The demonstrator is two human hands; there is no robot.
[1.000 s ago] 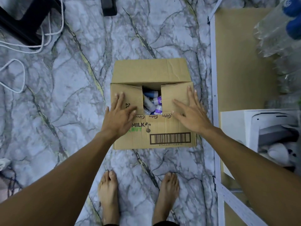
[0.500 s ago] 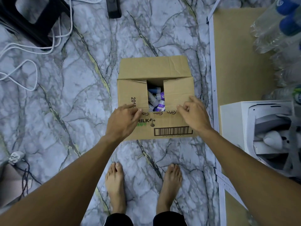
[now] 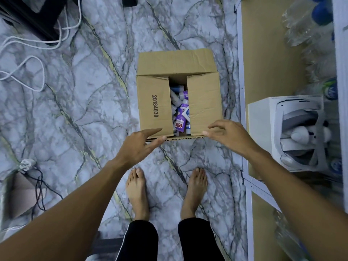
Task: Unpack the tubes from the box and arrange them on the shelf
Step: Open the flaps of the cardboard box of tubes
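Note:
A brown cardboard box stands on the marble floor in front of my feet. Its two side flaps lie nearly flat, leaving a narrow gap between them. Through the gap I see several purple and white tubes piled inside. My left hand touches the near edge of the box at its left corner with index finger and thumb extended. My right hand rests its fingertips on the near right corner, fingers loosely bent. The near flap is folded down out of sight. The shelf with its brown board lies to the right.
On the shelf stand a white box holding a white device and several clear plastic bottles with blue caps. White cables and a black stand lie on the floor at far left. My bare feet stand just below the box.
The near front flap has swung down out of view. Both hands moved from on top of the flaps to the box's near edge, and more of the tubes now show.

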